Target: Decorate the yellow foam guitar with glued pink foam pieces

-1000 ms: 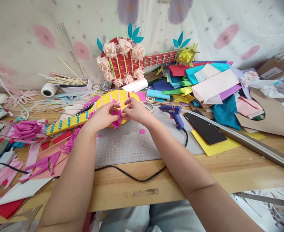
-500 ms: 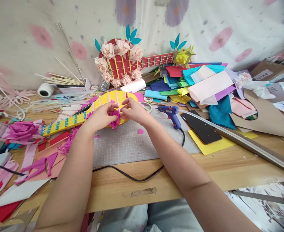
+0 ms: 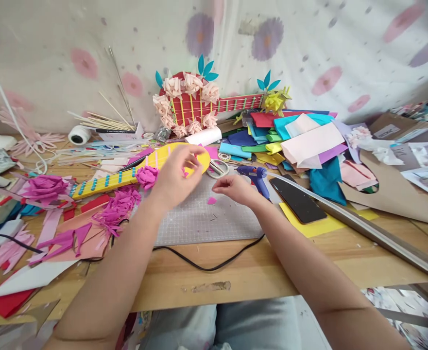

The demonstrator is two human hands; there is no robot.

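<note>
Workpiece: the yellow guitar (image 3: 162, 151) lies on the bench at the back-left edge of the mat (image 3: 195, 223), neck pointing left. One pink flower (image 3: 147, 177) sits where neck meets body; a larger pink rose (image 3: 48, 189) sits at the head end.

Left hand (image 3: 177, 180): above the guitar's body, partly covering it from where I stand. Fingers are loosely curled, a gap showing between thumb and fingers. Whether they touch or hold anything cannot be told.

Right hand (image 3: 233, 188): in front of the glue gun (image 3: 257, 176), fingers bent and tips drawn close together. Whether a small piece is pinched there cannot be told.

Step in hand, as I judge it: fixing flowers to the guitar, with one seemingly placed by the neck joint. The red guitar (image 3: 186, 109) behind, ringed with roses, looks like a model for the layout.

Next move, probably: confirm that the flower is firm, then select another from the pink pile (image 3: 121, 206) left of the mat. This calls for free fingertips, glue on the flower's base and steady pressure. Keep fingers off the gun's nozzle; it may be hot.
</note>
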